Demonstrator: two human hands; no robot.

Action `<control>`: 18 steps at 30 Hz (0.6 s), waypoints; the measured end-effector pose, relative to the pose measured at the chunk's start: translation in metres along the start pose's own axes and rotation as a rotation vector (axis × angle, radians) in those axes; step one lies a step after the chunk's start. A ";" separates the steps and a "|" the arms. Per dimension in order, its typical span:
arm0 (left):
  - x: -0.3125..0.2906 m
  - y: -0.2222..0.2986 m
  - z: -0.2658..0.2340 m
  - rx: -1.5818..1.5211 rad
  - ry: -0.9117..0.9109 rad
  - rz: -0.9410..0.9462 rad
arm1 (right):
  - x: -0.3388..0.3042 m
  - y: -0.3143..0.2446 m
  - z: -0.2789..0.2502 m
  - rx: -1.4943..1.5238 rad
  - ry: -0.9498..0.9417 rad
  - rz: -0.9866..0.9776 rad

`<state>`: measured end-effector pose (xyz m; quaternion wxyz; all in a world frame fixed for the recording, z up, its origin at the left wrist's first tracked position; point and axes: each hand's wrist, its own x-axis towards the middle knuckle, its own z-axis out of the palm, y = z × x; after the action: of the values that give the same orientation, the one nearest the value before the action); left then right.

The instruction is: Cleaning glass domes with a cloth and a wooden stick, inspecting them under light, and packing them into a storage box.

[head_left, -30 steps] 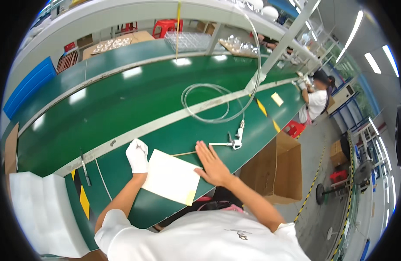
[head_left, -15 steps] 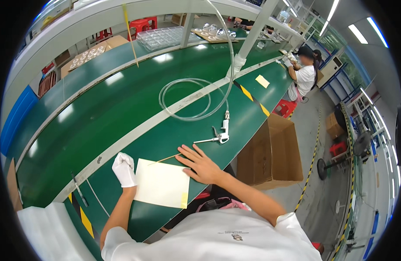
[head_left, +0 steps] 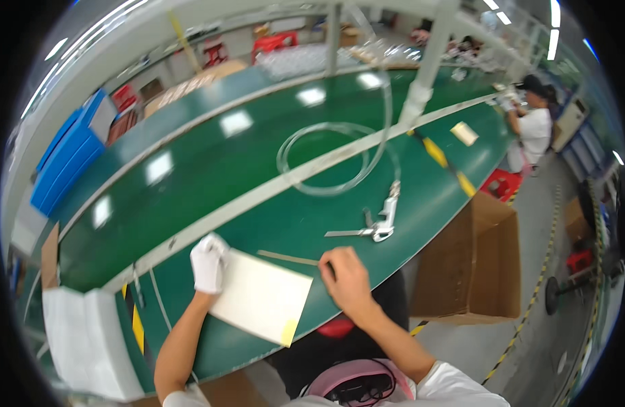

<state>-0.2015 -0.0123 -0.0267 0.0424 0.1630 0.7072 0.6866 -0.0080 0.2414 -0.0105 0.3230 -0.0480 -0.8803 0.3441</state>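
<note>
The thin stick [head_left: 287, 258] ends at the curled right grip [head_left: 347, 280], the paper [head_left: 263, 296] lies beside the curled left grip [head_left: 208, 264], and I can't tell what's pinched.

A green bench [head_left: 278, 220] carries everything. Near its front edge lies a pale sheet [head_left: 261, 295]. From that: a thin stick [head_left: 288, 258] at 1 o'clock, an air gun [head_left: 385, 220] at 2, a small card [head_left: 464, 133] farther along 2, a pen [head_left: 138, 286] at 9, white foam [head_left: 88, 342] between 8 and 9.
</note>
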 end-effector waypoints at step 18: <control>0.020 0.007 -0.006 -0.142 -0.021 -0.012 | -0.090 -0.012 -0.081 0.661 -0.186 0.353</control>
<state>-0.2208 -0.0123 -0.0160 0.0656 0.1627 0.6572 0.7330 0.1136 0.2513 -0.0066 0.1756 -0.0606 -0.7258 0.6623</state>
